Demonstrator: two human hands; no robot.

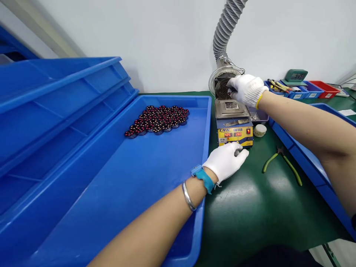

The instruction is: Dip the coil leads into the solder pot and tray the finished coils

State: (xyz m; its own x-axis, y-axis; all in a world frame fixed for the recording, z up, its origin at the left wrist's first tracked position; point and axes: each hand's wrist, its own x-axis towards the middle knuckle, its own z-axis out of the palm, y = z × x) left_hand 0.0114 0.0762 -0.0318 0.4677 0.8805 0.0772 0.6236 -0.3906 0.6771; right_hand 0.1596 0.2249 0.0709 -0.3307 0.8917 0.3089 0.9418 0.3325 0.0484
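Observation:
My left hand (226, 161), in a white glove, is at the lower front edge of a yellow-and-blue solder pot (236, 131) with red lit digits. Its thumb stands apart from the fingers, and I see nothing held. My right hand (246, 89), also gloved, is raised above the pot's metal top (232, 109), in front of the round fan grille (222, 88). Its fingers are curled together; whatever they hold, if anything, is hidden. A flat metal tool (236, 122) lies on the pot's front ledge.
A large blue tray (155, 167) holds many dark round parts (160, 120) at its far end. Stacked blue bins (66, 104) stand left. Green-handled cutters (282, 161) and a small round whitish container (260, 130) lie right. A grey duct (226, 27) rises behind.

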